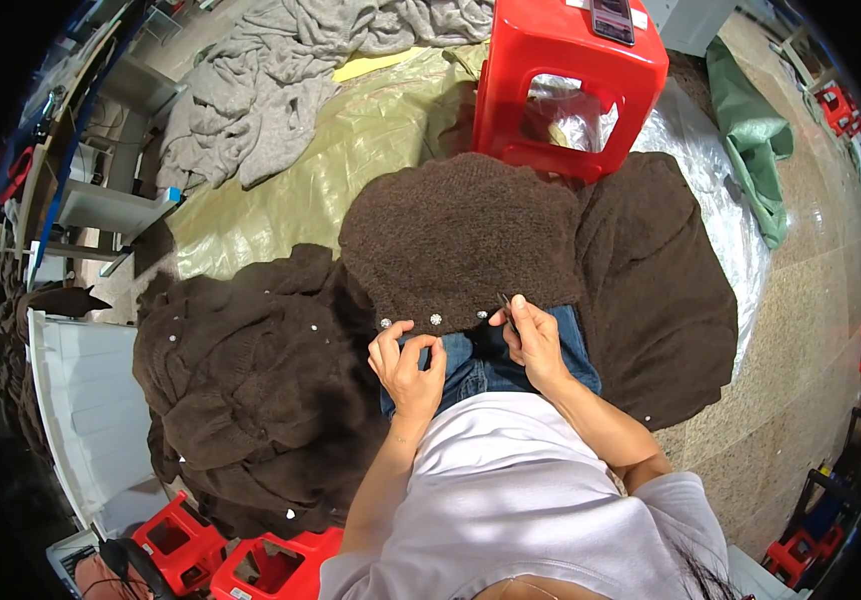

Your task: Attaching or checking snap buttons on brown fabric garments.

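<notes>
A dark brown knitted garment (465, 230) lies over my lap. Shiny round buttons run along its near edge, among them a middle button (436, 319). My left hand (408, 370) is beside that edge, thumb and fingertips pinched together; whatever is between them is too small to make out. To its right, my right hand (535, 345) is closed around a small, dark, pointed tool (506, 304), its tips up against the knit. Whether this tool is snips or tweezers cannot be told. One button (482, 314) sits just left of the right hand.
A brown knit heap (250, 360) dotted with small pale spots lies at my left; more brown knit (655, 290) is at my right. Ahead stands a red plastic stool (510, 90) with a phone (612, 20) on it. Grey knit fabric (250, 90) lies beyond, on yellowish sheeting (260, 225).
</notes>
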A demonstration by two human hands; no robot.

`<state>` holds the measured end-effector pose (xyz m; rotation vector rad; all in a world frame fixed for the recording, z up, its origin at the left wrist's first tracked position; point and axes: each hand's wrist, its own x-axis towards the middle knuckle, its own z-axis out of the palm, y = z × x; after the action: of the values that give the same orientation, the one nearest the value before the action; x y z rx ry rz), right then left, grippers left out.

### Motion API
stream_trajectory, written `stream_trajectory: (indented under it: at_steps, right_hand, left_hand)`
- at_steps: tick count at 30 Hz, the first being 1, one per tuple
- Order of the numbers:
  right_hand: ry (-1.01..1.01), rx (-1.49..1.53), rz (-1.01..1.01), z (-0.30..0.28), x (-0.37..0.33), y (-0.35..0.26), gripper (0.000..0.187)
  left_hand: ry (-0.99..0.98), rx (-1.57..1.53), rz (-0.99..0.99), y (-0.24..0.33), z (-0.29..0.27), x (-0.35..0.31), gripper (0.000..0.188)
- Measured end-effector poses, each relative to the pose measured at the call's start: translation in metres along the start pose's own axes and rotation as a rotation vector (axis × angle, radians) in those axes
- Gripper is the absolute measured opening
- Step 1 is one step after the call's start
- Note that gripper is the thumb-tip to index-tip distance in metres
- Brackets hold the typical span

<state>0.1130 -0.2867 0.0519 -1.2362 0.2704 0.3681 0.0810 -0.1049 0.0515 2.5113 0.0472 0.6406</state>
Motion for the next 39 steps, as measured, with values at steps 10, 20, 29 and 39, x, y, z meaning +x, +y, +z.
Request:
stream_trajectory:
  at_steps: [10,20,29,39]
  right_hand:
    - [-0.012,-0.015,-0.004,0.000,-0.001,0.002,0.053]
    - [-0.023,-0.016,-0.006,0.001,0.000,0.000,0.053]
    - [-0.013,-0.036,0.010,0.002,-0.001,0.001,0.053]
    - [-0.010,-0.053,-0.003,0.002,-0.001,0.002,0.054]
  left_hand:
    - [-0.021,-0.088,-0.037,-0.003,-0.009,-0.008,0.018]
    - [-0.037,-0.134,-0.044,-0.004,-0.013,-0.010,0.018]
    - [-0.093,-0.723,-0.565,-0.008,-0.015,-0.026,0.006]
    - [-0.111,-0.870,-0.887,0.001,-0.004,0.022,0.034]
